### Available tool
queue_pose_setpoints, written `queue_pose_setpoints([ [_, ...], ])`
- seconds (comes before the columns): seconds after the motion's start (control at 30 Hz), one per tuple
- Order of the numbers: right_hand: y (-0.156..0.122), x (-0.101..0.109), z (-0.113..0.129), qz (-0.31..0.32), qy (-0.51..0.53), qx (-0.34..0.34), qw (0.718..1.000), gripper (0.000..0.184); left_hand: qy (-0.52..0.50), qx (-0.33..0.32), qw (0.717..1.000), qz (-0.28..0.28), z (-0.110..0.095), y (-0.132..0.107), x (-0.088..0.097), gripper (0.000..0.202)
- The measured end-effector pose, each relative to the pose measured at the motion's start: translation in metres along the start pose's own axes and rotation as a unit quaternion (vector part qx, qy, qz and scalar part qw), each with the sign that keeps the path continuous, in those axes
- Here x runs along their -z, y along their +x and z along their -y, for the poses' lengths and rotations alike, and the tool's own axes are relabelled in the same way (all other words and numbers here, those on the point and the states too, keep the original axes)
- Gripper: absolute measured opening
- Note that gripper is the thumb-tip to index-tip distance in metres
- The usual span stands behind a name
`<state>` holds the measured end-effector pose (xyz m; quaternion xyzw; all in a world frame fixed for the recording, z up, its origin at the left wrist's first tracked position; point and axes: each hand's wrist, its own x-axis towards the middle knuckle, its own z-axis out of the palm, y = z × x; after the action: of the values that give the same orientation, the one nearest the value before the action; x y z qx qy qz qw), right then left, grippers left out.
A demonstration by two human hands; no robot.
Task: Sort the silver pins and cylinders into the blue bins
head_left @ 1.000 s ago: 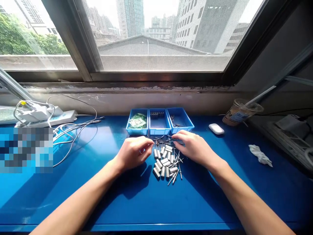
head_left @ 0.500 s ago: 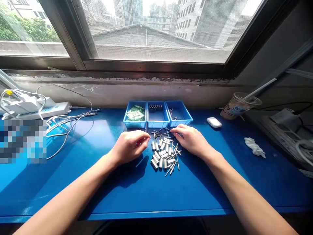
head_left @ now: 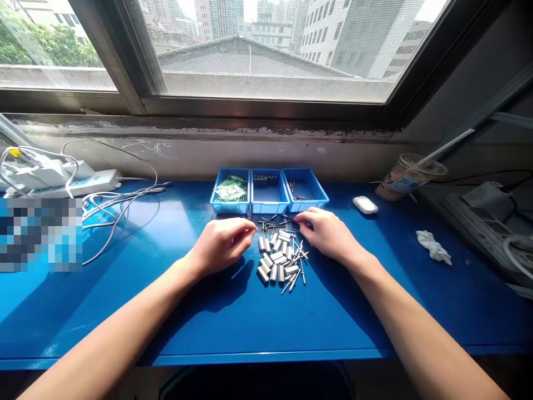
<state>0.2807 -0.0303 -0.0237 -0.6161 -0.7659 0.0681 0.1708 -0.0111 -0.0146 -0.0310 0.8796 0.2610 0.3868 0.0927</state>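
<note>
Between near and far edges of the surface [head_left: 258, 328], metal spacers [head_left: 263, 274] and pins [head_left: 303, 276] are clustered. Left hand [head_left: 222, 243] and right hand [head_left: 327, 230] fingers are bent nearly together; whether anything is gripped cannot be told. Pins could be scattered if brushed.

We see short, faceted silver metal pieces [head_left: 273, 272] lying close together at odd angles, just below the centre of the frame. Thin metal rods [head_left: 303, 275], some thicker toward one end, lie scattered along their right side and upper edge, some crossing.
</note>
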Motion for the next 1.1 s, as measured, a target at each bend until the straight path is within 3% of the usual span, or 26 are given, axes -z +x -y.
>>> queue_pose_setpoints([
  [0.23,0.003,0.004,-0.017,-0.012,0.023,-0.057,0.998,0.024,-0.003,0.004,1.000,0.004,-0.001,0.000,0.000,0.012],
  [0.57,-0.003,0.005,-0.025,0.070,0.002,-0.034,0.997,0.030,-0.013,0.009,1.000,0.009,-0.002,0.000,-0.001,0.013],
  [0.73,-0.005,0.012,-0.025,0.077,0.014,-0.022,0.997,0.026,-0.017,0.018,1.000,0.014,-0.002,-0.001,-0.001,0.012],
  [1.1,-0.009,0.022,-0.022,0.098,0.019,-0.067,0.993,0.028,-0.030,0.011,0.998,0.056,-0.007,0.000,-0.002,0.012],
])
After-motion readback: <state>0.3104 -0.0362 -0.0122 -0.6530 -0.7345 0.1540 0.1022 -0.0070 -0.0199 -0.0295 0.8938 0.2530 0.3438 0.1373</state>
